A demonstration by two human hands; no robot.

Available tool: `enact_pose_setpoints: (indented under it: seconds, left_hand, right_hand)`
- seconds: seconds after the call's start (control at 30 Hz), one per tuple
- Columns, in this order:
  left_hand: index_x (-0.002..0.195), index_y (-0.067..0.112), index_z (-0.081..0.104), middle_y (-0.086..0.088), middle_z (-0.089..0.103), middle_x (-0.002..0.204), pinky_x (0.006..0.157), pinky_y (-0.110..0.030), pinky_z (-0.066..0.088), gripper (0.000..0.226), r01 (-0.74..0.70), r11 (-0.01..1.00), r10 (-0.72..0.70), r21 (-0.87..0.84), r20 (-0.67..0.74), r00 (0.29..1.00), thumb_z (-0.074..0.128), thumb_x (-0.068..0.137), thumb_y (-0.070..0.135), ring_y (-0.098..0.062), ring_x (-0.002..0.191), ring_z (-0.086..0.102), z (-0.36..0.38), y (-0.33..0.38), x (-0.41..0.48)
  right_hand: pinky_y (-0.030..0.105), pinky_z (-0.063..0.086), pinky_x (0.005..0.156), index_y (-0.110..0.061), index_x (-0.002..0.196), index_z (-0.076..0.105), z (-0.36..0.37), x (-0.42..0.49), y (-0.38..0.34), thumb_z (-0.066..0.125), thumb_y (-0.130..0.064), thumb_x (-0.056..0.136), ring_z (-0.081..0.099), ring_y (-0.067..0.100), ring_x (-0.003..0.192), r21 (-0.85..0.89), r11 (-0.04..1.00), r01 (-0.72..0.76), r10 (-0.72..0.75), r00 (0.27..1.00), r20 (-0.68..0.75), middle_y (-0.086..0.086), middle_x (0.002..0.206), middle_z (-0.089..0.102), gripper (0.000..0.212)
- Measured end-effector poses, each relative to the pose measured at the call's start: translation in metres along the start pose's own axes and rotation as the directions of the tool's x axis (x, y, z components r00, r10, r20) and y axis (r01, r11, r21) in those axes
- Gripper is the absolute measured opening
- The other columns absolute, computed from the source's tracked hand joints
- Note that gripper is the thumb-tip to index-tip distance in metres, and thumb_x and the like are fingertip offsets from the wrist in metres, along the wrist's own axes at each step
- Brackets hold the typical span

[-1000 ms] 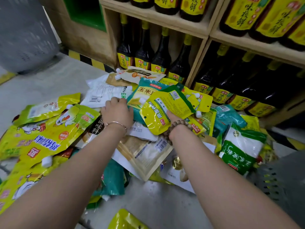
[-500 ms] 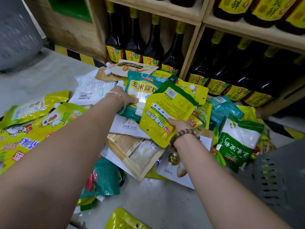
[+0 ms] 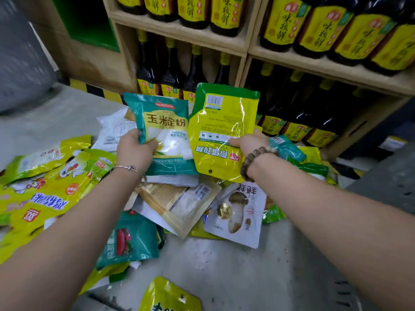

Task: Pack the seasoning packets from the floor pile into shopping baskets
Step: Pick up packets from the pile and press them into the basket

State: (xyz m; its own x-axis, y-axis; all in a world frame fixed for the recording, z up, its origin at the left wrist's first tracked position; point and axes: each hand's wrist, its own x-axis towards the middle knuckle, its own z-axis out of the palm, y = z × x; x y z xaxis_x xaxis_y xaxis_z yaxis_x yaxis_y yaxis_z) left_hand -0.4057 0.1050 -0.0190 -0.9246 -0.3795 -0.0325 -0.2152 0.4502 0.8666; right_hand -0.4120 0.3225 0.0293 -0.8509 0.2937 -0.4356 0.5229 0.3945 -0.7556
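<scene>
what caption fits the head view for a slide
Left hand grips a teal plastic packet, right hand a yellow-green pouch, above the floor pile.

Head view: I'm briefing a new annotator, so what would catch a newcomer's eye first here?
Two packets held up at centre: the left hand grips a teal starch packet, the right hand a yellow-green pouch. Below them sprawls the floor pile; behind, yellow-labelled dark bottles fill the wooden shelves.

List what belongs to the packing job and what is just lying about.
Job: left hand gripping teal starch packet; right hand gripping yellow packet; floor pile; grey basket.
Lying about: dark sauce bottles; wooden shelf; striped floor tape.
</scene>
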Motion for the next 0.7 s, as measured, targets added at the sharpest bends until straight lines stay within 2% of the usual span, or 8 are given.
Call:
enact_pose_setpoints:
  seconds: [0.07,0.13,0.27,0.33,0.43,0.53,0.63,0.7]
  left_hand:
    - [0.097,0.006,0.061,-0.01,0.061,0.092,0.076,-0.032,0.047,0.018,0.023,0.993,-0.027,-0.118,-0.035,0.999,0.064,0.081,0.001,-0.027,0.087,0.06,-0.015,0.007,-0.012]
    - [0.103,0.006,0.062,-0.008,0.062,0.095,0.076,-0.03,0.046,0.024,0.019,0.978,-0.033,-0.206,-0.064,0.997,0.064,0.08,-0.002,-0.024,0.087,0.061,-0.027,0.017,-0.026]
    - [0.108,0.007,0.062,-0.006,0.062,0.1,0.073,-0.022,0.043,0.028,-0.007,0.942,-0.024,-0.336,-0.089,0.996,0.062,0.082,-0.003,-0.017,0.087,0.057,-0.047,0.037,-0.059]
    - [0.105,0.011,0.061,-0.006,0.063,0.099,0.076,-0.027,0.045,0.026,-0.017,0.923,-0.022,-0.384,-0.098,0.995,0.063,0.082,-0.001,-0.018,0.084,0.059,-0.056,0.047,-0.073]
    - [0.089,0.014,0.061,-0.003,0.064,0.085,0.07,-0.028,0.048,0.019,0.059,0.874,-0.073,-0.483,-0.009,0.997,0.062,0.083,-0.003,-0.014,0.068,0.059,-0.065,0.06,-0.09]
    - [0.079,0.015,0.062,-0.006,0.067,0.079,0.068,-0.035,0.055,0.02,0.19,0.803,-0.134,-0.564,0.139,0.981,0.063,0.081,-0.004,-0.021,0.064,0.063,-0.067,0.073,-0.105]
    - [0.08,0.015,0.062,-0.004,0.066,0.071,0.044,-0.024,0.052,0.021,0.223,0.751,-0.102,-0.621,0.225,0.969,0.061,0.083,-0.006,-0.014,0.047,0.064,-0.063,0.09,-0.126]
    - [0.086,0.016,0.062,0.003,0.067,0.067,0.041,-0.02,0.05,0.024,0.192,0.744,-0.014,-0.641,0.271,0.962,0.058,0.084,-0.007,-0.008,0.047,0.064,-0.056,0.103,-0.143]
  right_hand:
    - [0.021,0.027,0.105,0.001,0.144,0.028,-0.012,-0.013,-0.014,0.055,-0.023,0.095,0.028,0.022,0.139,-0.029,0.998,0.06,-0.061,0.997,-0.039,0.01,0.153,0.026,0.061]
    - [0.025,0.029,0.106,0.001,0.143,0.028,-0.021,-0.025,-0.027,0.058,-0.021,0.093,0.032,0.024,0.137,-0.052,0.992,0.114,-0.115,0.993,-0.021,0.012,0.151,0.03,0.062]
    - [0.04,0.044,0.099,-0.002,0.124,0.052,-0.039,-0.056,-0.046,0.067,-0.01,0.084,0.056,0.029,0.115,-0.063,0.975,0.212,-0.216,0.974,-0.067,0.015,0.126,0.058,0.043]
    - [0.044,0.046,0.096,-0.001,0.122,0.053,-0.053,-0.074,-0.054,0.068,-0.006,0.082,0.058,0.031,0.111,-0.021,0.972,0.233,-0.234,0.968,-0.089,0.016,0.121,0.06,0.043]
    - [0.05,0.049,0.091,0.0,0.117,0.055,-0.081,-0.101,-0.052,0.066,0.002,0.081,0.061,0.036,0.106,0.019,0.949,0.314,-0.308,0.942,-0.133,0.022,0.116,0.062,0.038]
    - [0.048,0.053,0.085,-0.013,0.109,0.058,-0.113,-0.127,-0.043,0.066,0.003,0.08,0.065,0.029,0.094,0.075,0.928,0.364,-0.344,0.918,-0.198,0.01,0.108,0.067,0.034]
    - [0.037,0.054,0.067,-0.017,0.104,0.056,-0.147,-0.147,-0.031,0.063,0.006,0.082,0.064,0.022,0.08,0.111,0.908,0.403,-0.376,0.903,-0.206,0.003,0.095,0.065,0.032]
    - [0.033,0.052,0.062,-0.019,0.096,0.056,-0.167,-0.156,-0.022,0.062,0.007,0.083,0.063,0.019,0.075,0.15,0.909,0.389,-0.352,0.909,-0.221,0.001,0.09,0.065,0.029]
